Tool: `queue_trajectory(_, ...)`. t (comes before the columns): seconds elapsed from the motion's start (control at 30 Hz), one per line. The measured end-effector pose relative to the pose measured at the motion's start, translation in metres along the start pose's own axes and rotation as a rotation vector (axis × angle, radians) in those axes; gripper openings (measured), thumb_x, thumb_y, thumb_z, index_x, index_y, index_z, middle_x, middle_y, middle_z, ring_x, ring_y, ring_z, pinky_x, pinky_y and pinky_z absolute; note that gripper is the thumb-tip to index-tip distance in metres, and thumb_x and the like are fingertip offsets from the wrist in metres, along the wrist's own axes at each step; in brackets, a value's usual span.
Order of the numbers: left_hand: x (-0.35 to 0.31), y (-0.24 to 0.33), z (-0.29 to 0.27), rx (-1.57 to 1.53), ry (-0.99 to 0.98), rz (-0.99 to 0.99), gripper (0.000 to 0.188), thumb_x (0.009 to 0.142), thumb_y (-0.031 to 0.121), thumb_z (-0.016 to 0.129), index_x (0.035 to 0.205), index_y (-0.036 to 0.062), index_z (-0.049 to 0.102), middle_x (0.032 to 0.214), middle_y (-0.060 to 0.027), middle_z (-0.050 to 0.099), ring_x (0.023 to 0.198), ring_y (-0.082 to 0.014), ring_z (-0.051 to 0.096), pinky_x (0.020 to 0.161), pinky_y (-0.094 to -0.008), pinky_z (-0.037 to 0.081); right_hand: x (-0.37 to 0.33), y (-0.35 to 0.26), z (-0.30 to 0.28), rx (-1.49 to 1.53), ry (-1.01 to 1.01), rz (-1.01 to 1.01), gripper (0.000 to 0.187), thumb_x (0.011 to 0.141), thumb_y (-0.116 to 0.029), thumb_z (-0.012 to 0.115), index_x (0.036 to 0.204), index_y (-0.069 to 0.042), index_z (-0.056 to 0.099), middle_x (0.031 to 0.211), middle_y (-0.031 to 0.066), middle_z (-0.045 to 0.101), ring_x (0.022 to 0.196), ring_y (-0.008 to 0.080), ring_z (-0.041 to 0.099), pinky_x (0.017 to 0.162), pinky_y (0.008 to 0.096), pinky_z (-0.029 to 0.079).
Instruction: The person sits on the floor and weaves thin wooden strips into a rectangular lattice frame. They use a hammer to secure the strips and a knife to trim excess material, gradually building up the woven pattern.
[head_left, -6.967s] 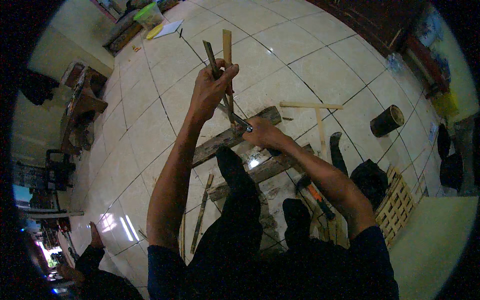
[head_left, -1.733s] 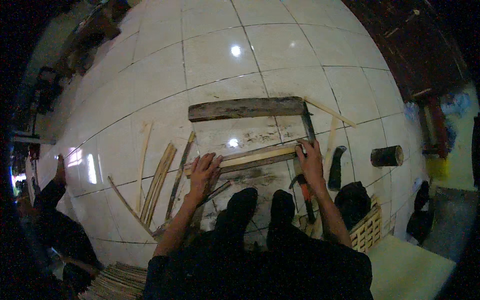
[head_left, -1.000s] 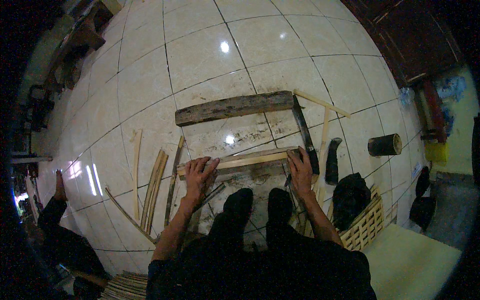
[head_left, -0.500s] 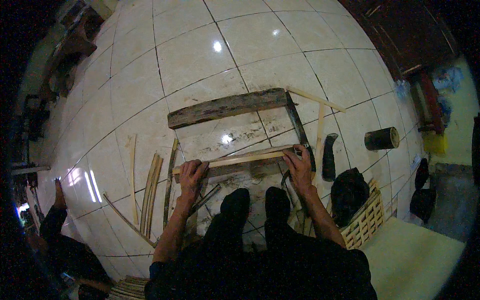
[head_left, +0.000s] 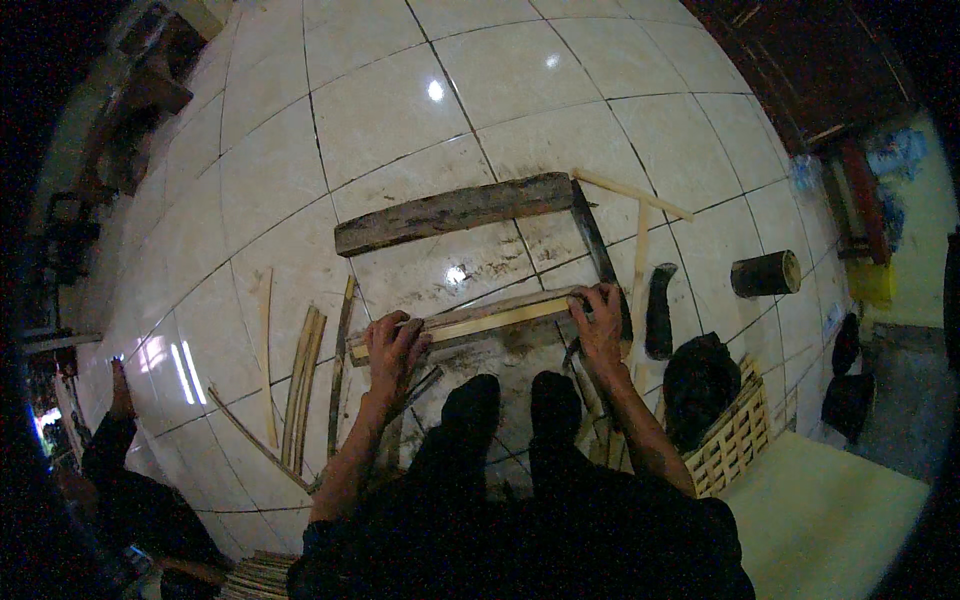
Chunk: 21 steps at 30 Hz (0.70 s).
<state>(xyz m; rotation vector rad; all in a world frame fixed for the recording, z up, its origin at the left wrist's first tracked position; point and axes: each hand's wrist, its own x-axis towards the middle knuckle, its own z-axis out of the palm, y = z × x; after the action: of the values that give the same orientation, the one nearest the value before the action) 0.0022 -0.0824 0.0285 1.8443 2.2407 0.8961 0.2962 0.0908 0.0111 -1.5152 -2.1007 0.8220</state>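
A pale, narrow bamboo strip [head_left: 500, 319] lies lengthwise along a weathered wooden beam [head_left: 480, 343] in front of my feet. Near the strip's left end, my left hand [head_left: 392, 352] has its fingers bent over it and holds it against the wood. At the other end my right hand [head_left: 599, 328] grips the strip between thumb and fingers. A second thick wooden beam [head_left: 455, 212] rests on the tiles farther off. From its right end a dark flat bar [head_left: 594, 235] runs back toward my right hand.
Several loose strips [head_left: 303, 390] lie on the left. Beyond my right hand are a dark curved sheath-like object [head_left: 658, 312], a dark cylinder [head_left: 765, 274], a black bag [head_left: 702, 390] and a woven basket [head_left: 733, 437]. Another person's arm [head_left: 112, 430] shows at far left.
My left hand has shifted slightly right and its fingers have lifted and bent more. The strip sits a little lower on the beam, and my right hand has moved slightly.
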Motion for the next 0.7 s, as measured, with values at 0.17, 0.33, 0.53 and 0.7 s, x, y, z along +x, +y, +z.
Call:
queue_trajectory(0.17, -0.006, -0.022, 0.011, -0.058, -0.082, 0.069, 0.037, 0.078, 0.015, 0.071, 0.114, 0.0127, 0.063, 0.111, -0.0111, 0.058, 0.100, -0.0299, 0.054, 0.091, -0.0437, 0.038, -0.006, 0.020, 0.015, 0.044, 0.075, -0.018, 0.024, 0.087, -0.021, 0.063, 0.104, -0.004, 0.063, 0.105, 0.0164, 0.047, 0.099, 0.0334, 0.052, 0.086, 0.0408, 0.043)
queue_trajectory(0.33, -0.016, -0.025, 0.011, -0.044, -0.123, 0.020, 0.037, 0.078, 0.013, 0.071, 0.115, 0.0125, 0.064, 0.109, -0.0110, 0.059, 0.100, -0.0296, 0.055, 0.088, -0.0422, 0.042, -0.003, 0.003, 0.011, 0.133, 0.029, -0.006, 0.026, 0.081, -0.014, 0.066, 0.106, -0.007, 0.062, 0.118, 0.0186, 0.048, 0.111, 0.0377, 0.046, 0.095, 0.0455, 0.040)
queue_trajectory(0.53, -0.008, -0.024, 0.013, -0.056, -0.108, 0.086, 0.043, 0.074, 0.012, 0.072, 0.117, 0.0105, 0.063, 0.114, -0.0123, 0.058, 0.103, -0.0304, 0.054, 0.094, -0.0427, 0.040, -0.005, 0.004, -0.011, 0.028, 0.078, -0.261, 0.020, 0.086, -0.015, 0.060, 0.103, -0.003, 0.061, 0.107, 0.0181, 0.054, 0.104, 0.0362, 0.049, 0.092, 0.0447, 0.042)
queue_trajectory(0.7, 0.001, -0.014, -0.001, 0.095, -0.046, 0.082, 0.047, 0.076, 0.014, 0.072, 0.120, 0.0059, 0.060, 0.124, -0.0152, 0.054, 0.112, -0.0352, 0.051, 0.100, -0.0459, 0.035, -0.009, 0.026, -0.070, -0.058, 0.290, -0.057, 0.022, 0.093, -0.018, 0.056, 0.105, -0.001, 0.063, 0.100, 0.0170, 0.054, 0.091, 0.0336, 0.057, 0.079, 0.0375, 0.047)
